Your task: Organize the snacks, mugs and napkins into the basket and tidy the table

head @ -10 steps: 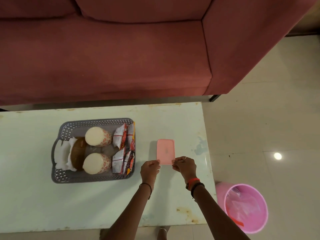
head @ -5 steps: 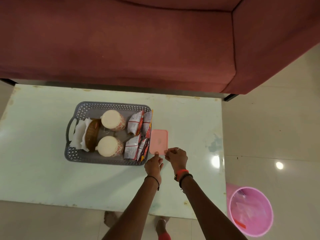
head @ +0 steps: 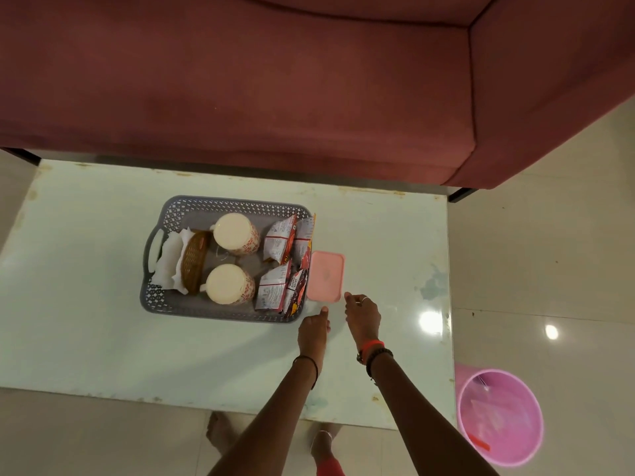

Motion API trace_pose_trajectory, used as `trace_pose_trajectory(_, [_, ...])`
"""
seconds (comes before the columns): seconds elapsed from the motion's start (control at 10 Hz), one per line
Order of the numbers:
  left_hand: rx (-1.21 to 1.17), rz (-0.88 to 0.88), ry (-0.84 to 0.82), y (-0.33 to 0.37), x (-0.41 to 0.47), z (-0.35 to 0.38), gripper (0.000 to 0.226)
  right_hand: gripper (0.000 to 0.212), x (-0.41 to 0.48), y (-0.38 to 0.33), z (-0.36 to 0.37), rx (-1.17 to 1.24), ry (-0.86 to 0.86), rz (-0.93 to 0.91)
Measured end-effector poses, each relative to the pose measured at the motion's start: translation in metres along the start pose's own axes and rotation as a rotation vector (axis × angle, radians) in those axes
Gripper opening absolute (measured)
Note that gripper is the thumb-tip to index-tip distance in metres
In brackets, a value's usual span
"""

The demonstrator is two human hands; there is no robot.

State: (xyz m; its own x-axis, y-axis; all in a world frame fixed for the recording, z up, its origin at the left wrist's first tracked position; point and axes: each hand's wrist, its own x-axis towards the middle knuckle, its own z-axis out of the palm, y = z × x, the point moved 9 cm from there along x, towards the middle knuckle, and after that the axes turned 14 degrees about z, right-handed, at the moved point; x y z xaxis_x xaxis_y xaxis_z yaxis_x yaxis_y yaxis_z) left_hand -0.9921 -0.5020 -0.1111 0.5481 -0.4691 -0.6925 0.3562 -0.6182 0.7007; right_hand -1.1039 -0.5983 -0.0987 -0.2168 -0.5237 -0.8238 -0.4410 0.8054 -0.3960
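A maroon sofa (head: 240, 80) stands behind the pale glass table (head: 86, 321); glossy cream floor tiles (head: 549, 252) reflect ceiling lights

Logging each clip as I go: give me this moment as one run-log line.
left hand empty, near pink lid | right hand empty at lid corner | lid flat on table, against basket | mugs, snacks, napkins in basket

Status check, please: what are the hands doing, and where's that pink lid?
Both hands empty: left hand, right hand. Pink lid flat on table, against basket. Nothing in the way.
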Motion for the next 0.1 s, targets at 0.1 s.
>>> trace_pose_trajectory(0.1, [0.137, 0.096, -0.009, -0.0031, -0.0073, -0.0109, 0.031, 0.030, -0.0086, 0.0103, -0.0044, -0.073, 0.056, -0.025])
